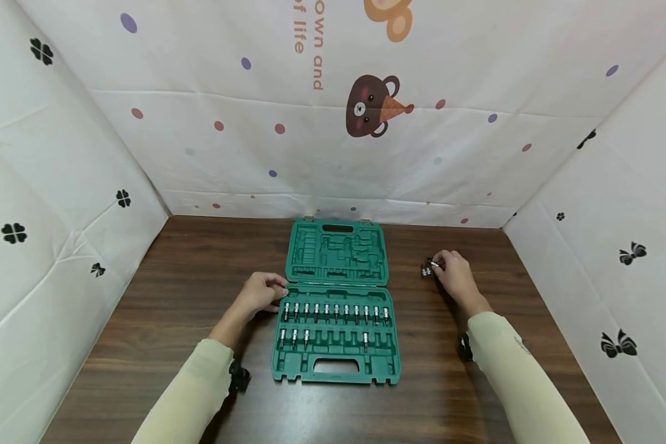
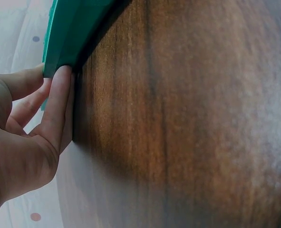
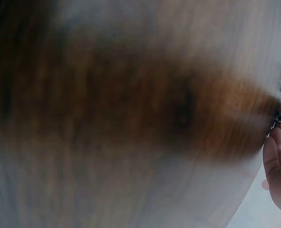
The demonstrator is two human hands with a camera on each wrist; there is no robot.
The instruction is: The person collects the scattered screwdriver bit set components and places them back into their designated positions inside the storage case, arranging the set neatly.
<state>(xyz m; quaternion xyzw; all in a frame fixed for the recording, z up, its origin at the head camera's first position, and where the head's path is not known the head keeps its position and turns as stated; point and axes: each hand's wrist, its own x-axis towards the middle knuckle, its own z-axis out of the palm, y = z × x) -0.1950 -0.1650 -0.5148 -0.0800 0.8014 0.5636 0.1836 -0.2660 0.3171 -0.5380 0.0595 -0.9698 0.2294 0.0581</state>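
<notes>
A green socket-bit case lies unfolded on the table, its lid toward the back wall. Two rows of silver bit sockets sit in the near half; the front row has a gap between several at left and one at right. My left hand pinches the case's left edge near the hinge, thumb on top, as the left wrist view also shows. To the right of the case, my right hand pinches a small silver bit socket. Other bit sockets lie on the table beside those fingertips.
The dark wooden table meets a white printed cloth wall at the back. More cloth hangs along the left side and the right side. The right wrist view is mostly blurred tabletop.
</notes>
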